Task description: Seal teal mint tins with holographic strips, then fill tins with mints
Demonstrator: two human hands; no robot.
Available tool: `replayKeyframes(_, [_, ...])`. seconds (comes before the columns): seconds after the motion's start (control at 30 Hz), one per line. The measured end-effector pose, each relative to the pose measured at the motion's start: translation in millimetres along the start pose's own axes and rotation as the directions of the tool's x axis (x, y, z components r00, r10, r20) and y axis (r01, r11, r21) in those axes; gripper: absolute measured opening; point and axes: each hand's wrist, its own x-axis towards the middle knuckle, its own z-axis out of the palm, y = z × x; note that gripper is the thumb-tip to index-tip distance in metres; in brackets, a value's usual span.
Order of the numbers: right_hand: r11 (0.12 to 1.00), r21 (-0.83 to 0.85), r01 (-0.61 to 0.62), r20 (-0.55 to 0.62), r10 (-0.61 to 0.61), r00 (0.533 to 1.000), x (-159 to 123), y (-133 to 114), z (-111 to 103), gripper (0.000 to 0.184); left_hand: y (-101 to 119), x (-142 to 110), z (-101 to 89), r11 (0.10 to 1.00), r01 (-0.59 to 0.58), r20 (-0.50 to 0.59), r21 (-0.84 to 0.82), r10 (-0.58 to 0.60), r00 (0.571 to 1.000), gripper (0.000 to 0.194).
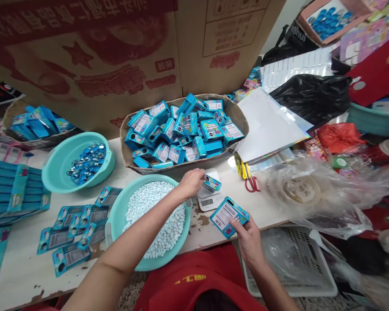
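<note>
The left hand (192,185) reaches over a round green bowl (115,231) full of little pale lumps (158,216). Its fingers are close together at the end of a small blue box (212,183), which is at the white scale (210,201). I cannot tell if the fingers squeeze that box or only touch it. The right hand (249,239) is closed on a flat blue box (228,217), with the thumb on the side that has a white label. This box is tilted, near the front edge of the table (197,233), just beside the scale.

Behind the bowl is a long cardboard tray (181,169) with lots of blue boxes (186,123) in a messy heap. To the left of it is another green bowl (56,166) with shiny blue and silver bits (87,164) inside. More blue packs (71,255) lie on the table, to the left of the bowl of lumps. Scissors (252,183) with red handles lie to the right of the scale. Past them are crinkly clear plastic bags (330,207). White sheets (269,125) lie beside the tray, and a black bag (314,97) is near them.
</note>
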Motion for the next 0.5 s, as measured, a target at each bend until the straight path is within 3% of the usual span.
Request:
replayKeyframes(0.13, [1.000,0.031,0.006,-0.032,-0.005,0.999,2.8,2.0,-10.7,0.036,11.1,15.2,8.6,0.983,-0.068,0.067,0.170,0.057,0.996,0.026])
replayKeyframes(0.5, [0.998,0.061,-0.001,-0.073,0.005,0.997,5.7,1.1,-13.7,0.037,7.2,18.5,19.6,0.984,-0.146,-0.006,0.105,0.148,0.989,0.033])
